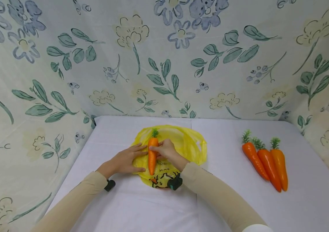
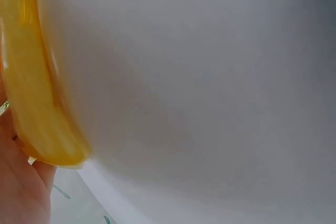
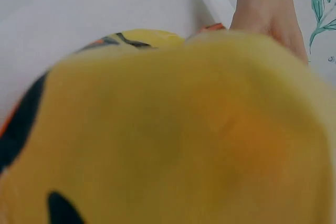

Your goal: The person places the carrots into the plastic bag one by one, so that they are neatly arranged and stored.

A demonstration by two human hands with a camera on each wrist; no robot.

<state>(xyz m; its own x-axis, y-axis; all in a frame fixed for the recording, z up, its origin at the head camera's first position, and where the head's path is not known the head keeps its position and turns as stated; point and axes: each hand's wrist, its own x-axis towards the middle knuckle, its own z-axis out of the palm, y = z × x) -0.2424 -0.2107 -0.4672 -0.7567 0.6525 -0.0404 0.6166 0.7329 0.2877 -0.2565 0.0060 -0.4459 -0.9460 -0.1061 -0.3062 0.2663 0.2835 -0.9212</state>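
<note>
An orange toy carrot [image 1: 152,154] with a green tuft lies lengthwise over a yellow plastic bag [image 1: 187,138] in the head view. My right hand [image 1: 168,151] pinches the carrot from its right side. On the left, my left hand [image 1: 126,160] rests on the bag with fingers spread, its fingertips right beside the carrot. Yellow bag film [image 2: 37,87] fills the left edge of the left wrist view, partly covering that hand [image 2: 23,187]. In the right wrist view the bag [image 3: 157,129] stands close to the camera and hides the right hand.
Three more toy carrots [image 1: 273,166] with green tops lie together on the right side of the white-covered table [image 1: 228,145]. Floral cloth [image 1: 164,58] hangs behind the table and along its sides. Dark print marks the bag's near end.
</note>
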